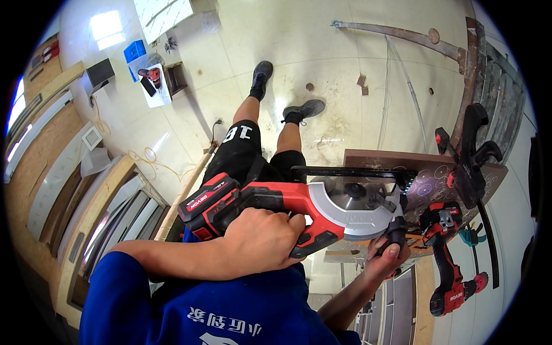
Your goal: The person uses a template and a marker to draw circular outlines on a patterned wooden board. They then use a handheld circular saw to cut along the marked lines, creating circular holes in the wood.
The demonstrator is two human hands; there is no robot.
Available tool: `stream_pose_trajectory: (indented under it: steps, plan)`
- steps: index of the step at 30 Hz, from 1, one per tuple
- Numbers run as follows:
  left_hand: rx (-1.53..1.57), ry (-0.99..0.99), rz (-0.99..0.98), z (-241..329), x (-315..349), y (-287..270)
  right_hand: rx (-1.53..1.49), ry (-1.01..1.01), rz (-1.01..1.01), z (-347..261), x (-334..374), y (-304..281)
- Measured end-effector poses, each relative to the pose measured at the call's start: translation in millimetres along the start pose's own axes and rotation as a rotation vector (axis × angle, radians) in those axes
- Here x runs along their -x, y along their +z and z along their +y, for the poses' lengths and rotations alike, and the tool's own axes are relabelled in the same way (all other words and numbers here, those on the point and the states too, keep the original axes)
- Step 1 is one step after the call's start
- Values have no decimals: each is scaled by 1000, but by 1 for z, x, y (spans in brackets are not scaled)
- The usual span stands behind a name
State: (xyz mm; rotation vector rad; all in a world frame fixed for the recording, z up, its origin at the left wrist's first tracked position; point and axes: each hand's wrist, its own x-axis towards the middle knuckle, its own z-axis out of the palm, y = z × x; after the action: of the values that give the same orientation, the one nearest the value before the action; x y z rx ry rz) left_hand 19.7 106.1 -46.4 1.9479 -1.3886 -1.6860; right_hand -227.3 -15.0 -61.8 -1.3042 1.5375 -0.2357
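Note:
A red-and-black cordless circular saw [282, 198] with a silver blade guard lies across the front of my body, its round blade [353, 198] showing. My left hand [261, 238] is wrapped round its rear handle, close to the battery pack [210, 204]. My right hand [388, 259] grips the black knob-like front handle [397, 230]. The saw's long black base edge [345, 171] reaches over a brown board [376, 158] marked with several circles. I cannot tell whether the blade touches the board.
Right of the saw are a red-and-black cordless power tool [448, 264] and a black tool [471, 161]. Offcuts [362, 85] and dust lie on the tiled floor ahead. A white stool [158, 92] at upper left bears a red tool. Framed panels [103, 230] stand at left.

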Motion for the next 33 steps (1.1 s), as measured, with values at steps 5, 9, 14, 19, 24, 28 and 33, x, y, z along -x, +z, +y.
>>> stream_pose_trajectory:
  steps: [5, 9, 14, 19, 24, 28, 33]
  plan:
    - [8, -14, -30, 4, -3, -2, 20, 20, 41, 12, 2, -10]
    - [1, -40, -58, 9, -6, -5, -14, 56, 126, 8, 2, -5]
    - [-2, -49, -51, 7, -5, -2, -24, 47, -32, -7, -4, -6]
    - [-15, -30, -47, 10, -6, -5, -35, 42, -11, -15, -3, -1]
    - [-21, -30, -33, 9, -4, -2, -38, -23, -80, 5, -2, -7]
    - [-34, -34, 15, 0, 0, 3, 7, -78, -91, 5, -1, 4]
    - [-85, 40, 64, -19, 19, 1, 52, -140, -100, -15, 12, 25]
